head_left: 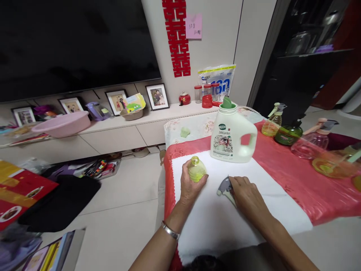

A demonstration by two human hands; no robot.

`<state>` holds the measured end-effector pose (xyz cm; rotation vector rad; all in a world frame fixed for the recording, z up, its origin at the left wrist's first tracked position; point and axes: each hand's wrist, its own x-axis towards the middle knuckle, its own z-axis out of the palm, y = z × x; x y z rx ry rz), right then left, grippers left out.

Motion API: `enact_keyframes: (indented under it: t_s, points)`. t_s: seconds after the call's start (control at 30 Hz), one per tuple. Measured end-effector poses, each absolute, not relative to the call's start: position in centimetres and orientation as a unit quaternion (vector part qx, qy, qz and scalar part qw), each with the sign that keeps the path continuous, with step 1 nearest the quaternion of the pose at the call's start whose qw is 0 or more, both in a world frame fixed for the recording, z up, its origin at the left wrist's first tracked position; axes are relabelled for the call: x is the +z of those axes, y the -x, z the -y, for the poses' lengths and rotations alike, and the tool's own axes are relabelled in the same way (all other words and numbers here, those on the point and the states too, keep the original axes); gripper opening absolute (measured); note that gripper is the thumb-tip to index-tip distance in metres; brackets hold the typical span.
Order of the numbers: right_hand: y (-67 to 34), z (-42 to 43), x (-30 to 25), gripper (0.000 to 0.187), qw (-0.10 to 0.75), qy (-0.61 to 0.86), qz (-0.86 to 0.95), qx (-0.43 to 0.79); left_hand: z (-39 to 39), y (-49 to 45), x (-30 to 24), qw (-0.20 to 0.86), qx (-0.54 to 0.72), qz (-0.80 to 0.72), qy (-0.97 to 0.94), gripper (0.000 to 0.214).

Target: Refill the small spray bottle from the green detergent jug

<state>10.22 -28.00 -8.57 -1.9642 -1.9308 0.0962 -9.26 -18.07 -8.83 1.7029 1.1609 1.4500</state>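
Observation:
My left hand is wrapped round a small yellow-green bottle with no top on it, standing on a white cloth. My right hand lies on the cloth with its fingers closed over a grey spray head. A big white detergent jug with a green cap stands just beyond both hands.
The white cloth covers a red tablecloth. Several spray bottles stand at the table's right side, with a pink one lying there. A low cabinet with a pink basin and picture frames runs along the wall. Bags and books litter the floor at left.

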Motion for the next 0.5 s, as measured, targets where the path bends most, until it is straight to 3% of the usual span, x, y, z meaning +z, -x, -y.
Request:
enact_keyframes:
  t_s: [0.17,0.3,0.4,0.5]
  points:
    - [-10.9,27.7,-7.8,0.022,0.220,0.691,0.689,-0.011,18.6,9.4,-8.5,0.348,0.531,-0.408,-0.656,0.071]
    - [-13.0,28.3,-4.2,0.032,0.324,0.648,0.688,-0.033,19.1,9.4,-7.8,0.405,0.495,-0.382,-0.667,0.069]
    - [-13.7,28.7,-0.1,0.042,0.448,0.615,0.649,-0.020,19.2,9.4,-7.5,0.431,0.478,-0.371,-0.669,0.069]
    - [-12.7,28.2,3.7,0.042,0.672,0.528,0.500,0.141,19.2,9.5,-7.4,0.449,0.469,-0.369,-0.665,0.071]
